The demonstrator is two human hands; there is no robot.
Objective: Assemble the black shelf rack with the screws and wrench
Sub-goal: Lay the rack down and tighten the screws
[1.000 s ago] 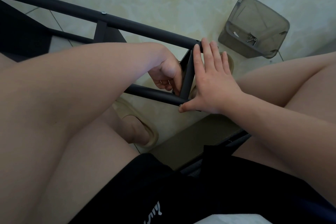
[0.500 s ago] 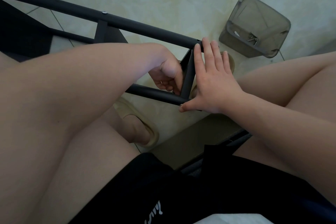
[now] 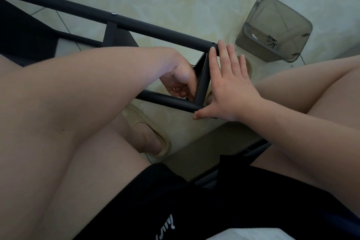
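Note:
The black shelf rack (image 3: pixel 155 30) lies on its side on the tiled floor, with two long tubes joined by a short end crossbar (image 3: pixel 202 82). My right hand (image 3: pixel 229 87) lies flat and open against the outer side of that crossbar, fingertips at the upper tube, thumb at the lower tube's end. My left hand (image 3: pixel 180 82) is curled inside the frame, right beside the crossbar; what its fingers hold is hidden. A screw head (image 3: pixel 113 13) shows on the upper tube. Loose screws (image 3: pixel 271 42) lie in a grey plastic box (image 3: pixel 276 27).
The grey box stands on the floor at the upper right, beyond my right hand. My bare legs frame the view on both sides, with a beige slipper (image 3: pixel 153 140) under the rack. Another black shelf panel (image 3: pixel 23 31) lies at the far left.
Almost nothing has moved. My left hand has shifted slightly against the crossbar; my right hand stays pressed flat in the same place.

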